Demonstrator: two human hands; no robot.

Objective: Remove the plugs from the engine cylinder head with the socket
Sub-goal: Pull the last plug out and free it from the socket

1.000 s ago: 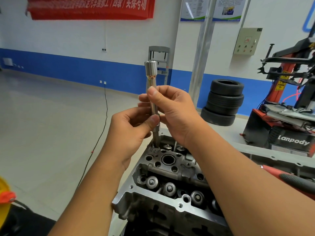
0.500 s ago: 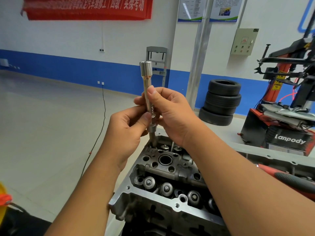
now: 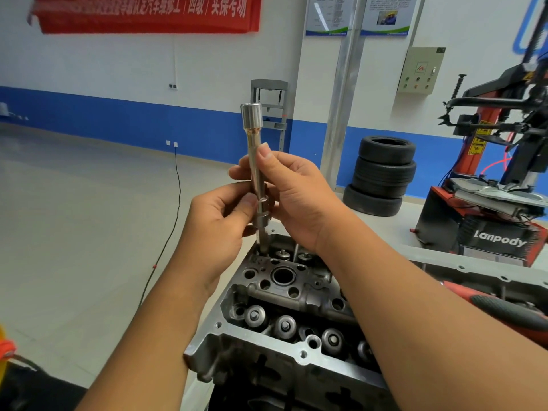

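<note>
Head view: nearest us lies the cylinder head (image 3: 284, 330), a grey cast metal block on the bench (image 3: 462, 253), its top face full of round bores, with a row of round valve caps along our side and one large dark ring-edged hole near the middle. Both our forearms reach over it.

Just beyond, at the far left corner of the block, we hold the socket tool (image 3: 255, 173), a long, slim, polished steel bar with a wider cup-shaped end on top and a stepped collar low down. Our left hand (image 3: 221, 221) grasps it from the left, thumb pressed at the collar, fingers curled behind. Our right hand (image 3: 292, 197) grips the bar from the right, thumb lying up along it.

Against the picture half a second ago, the tool and both hands sit in much the same grip; the collar now shows a little more clearly below our left thumb, and the thin lower tip remains down in the same corner hole.

The tool's long axis stands nearly upright, leaning slightly left at the top; the cup end points up and the thin tip points down into the block. Whether a plug sits under the tip we cannot tell.

Farther back we see a stack of tyres (image 3: 382, 176), a red tyre machine (image 3: 498, 203), a cable (image 3: 175, 203) across the floor, and a red banner (image 3: 148, 13) on the wall.
</note>
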